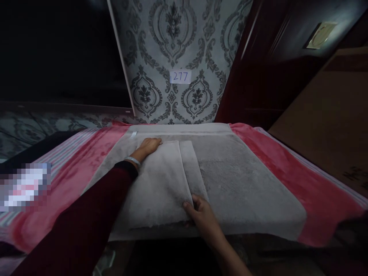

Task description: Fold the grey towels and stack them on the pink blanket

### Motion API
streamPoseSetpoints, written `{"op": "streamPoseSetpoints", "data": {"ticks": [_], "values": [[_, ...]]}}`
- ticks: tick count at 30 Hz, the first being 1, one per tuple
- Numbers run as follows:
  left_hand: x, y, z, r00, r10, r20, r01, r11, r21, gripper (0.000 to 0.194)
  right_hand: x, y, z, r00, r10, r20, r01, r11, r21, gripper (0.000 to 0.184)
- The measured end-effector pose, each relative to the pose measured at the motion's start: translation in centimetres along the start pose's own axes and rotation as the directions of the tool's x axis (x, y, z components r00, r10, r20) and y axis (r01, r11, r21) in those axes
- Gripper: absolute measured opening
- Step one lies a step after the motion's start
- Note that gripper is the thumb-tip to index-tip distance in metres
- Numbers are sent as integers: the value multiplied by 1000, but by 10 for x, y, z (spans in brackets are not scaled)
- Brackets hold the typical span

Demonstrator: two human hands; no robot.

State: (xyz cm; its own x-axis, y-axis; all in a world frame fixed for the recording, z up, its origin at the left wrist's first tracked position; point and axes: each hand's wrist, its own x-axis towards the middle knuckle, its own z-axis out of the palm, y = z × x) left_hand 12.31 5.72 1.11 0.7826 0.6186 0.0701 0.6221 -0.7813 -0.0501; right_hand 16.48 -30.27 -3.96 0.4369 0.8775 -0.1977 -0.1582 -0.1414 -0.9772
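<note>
A folded grey towel [161, 184], plush-looking with a few layered edges, lies over the left-middle of a larger spread grey cloth [238, 180]. At its far edge my left hand [150, 145] is closed on the fabric, a bracelet round the wrist. Nearer to me, my right hand [204, 218] pinches the near right part of the same towel between thumb and fingers. The towel's near edge stands slightly off the cloth there. Whether the folded piece is joined to the cloth below I cannot tell.
Beneath the grey cloth is a pink cloth [264, 165] over striped fabric [60, 149]. A dark screen [57, 53] hangs at the left. Patterned wallpaper with a paper label reading 277 [180, 76] is behind. A cardboard box [324, 119] stands at the right.
</note>
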Motion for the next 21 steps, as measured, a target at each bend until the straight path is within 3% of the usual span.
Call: {"op": "streamPoseSetpoints", "data": {"ticks": [5,8,16,21], "values": [[-2,2,3,1000,1,4,-1,1000,-5,32,0,7,6,998,23,-55,-21,999,38,50],[-7,1,-2,1000,0,-15,0,1000,-14,34,0,7,5,999,33,-14,-32,998,62,51],[-31,-24,-12,992,-110,-61,111,994,11,36,-6,-4,6,998,68,-17,-65,988,139,61],[-31,-30,-8,990,-135,-47,136,991,9,31,-7,-1,7,999,42,10,-43,988,147,63]]}}
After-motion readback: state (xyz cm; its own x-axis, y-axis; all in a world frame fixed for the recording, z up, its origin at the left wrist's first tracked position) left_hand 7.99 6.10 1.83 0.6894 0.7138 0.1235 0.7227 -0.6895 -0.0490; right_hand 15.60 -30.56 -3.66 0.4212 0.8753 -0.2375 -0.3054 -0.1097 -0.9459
